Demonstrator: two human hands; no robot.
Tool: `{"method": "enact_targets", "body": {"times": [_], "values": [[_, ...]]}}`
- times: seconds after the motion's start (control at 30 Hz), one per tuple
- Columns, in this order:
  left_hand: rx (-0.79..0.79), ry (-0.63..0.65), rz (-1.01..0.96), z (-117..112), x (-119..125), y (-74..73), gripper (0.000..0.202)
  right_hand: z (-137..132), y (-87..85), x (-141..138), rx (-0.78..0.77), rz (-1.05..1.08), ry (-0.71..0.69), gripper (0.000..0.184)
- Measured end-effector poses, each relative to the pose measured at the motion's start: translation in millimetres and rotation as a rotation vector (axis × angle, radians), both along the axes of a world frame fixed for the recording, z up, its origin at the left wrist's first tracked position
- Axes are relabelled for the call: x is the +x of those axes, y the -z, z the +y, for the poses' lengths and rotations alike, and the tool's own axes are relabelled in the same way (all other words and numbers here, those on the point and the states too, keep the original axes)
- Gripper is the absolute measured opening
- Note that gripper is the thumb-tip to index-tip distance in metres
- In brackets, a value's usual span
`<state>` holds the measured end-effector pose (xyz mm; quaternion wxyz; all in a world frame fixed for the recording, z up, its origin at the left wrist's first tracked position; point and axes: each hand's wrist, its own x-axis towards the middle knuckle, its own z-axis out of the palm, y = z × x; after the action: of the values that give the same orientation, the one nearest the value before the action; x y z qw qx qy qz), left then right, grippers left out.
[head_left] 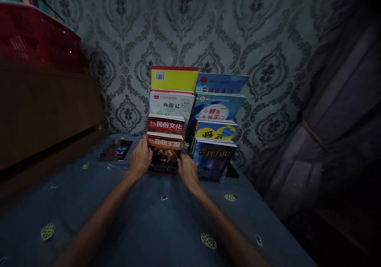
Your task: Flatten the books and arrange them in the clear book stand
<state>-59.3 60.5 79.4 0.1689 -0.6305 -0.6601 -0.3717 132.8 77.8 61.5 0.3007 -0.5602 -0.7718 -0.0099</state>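
Observation:
Two rows of upright books stand one behind another, rising toward the wall. At the front of the left row is a book with an orange title band and a lion on its cover (pixel 165 157). My left hand (pixel 141 157) is closed at its left edge, and my right hand (pixel 188 169) grips its right edge lower down. Behind it come a red-banded book (pixel 166 125), a pale book (pixel 171 103) and a yellow book (pixel 175 80). Close to my right hand, a dark blue book (pixel 212 159) fronts the right row.
Behind the right row's front book are a yellow-and-blue book (pixel 216 130) and taller blue books (pixel 222 83). A flat dark printed item (pixel 125 149) lies left on the blue patterned cloth (pixel 143 223). A red basket (pixel 38 36) tops the wooden cabinet (pixel 44 112); a curtain (pixel 324 140) hangs right.

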Motion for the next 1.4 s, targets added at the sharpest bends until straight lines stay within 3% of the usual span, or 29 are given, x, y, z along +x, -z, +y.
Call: {"method": "enact_targets", "body": {"times": [0.77, 1.0, 1.2, 1.4], "values": [[-0.053, -0.005, 0.026, -3.8, -1.0, -3.9, 0.025, 5.5, 5.2, 3.2, 0.043, 0.062, -0.019, 0.022], [0.043, 0.057, -0.012, -0.2, -1.1, -0.2, 0.037, 2.4, -1.2, 6.2, 0.023, 0.037, -0.035, 0.022], [0.074, 0.015, -0.027, 4.4, 1.2, 4.7, 0.042, 2.7, -7.2, 4.4, -0.032, 0.021, 0.003, 0.023], [0.062, -0.003, -0.032, 6.1, 0.4, 6.5, 0.042, 2.2, -7.4, 4.1, 0.006, 0.044, 0.011, 0.021]]}}
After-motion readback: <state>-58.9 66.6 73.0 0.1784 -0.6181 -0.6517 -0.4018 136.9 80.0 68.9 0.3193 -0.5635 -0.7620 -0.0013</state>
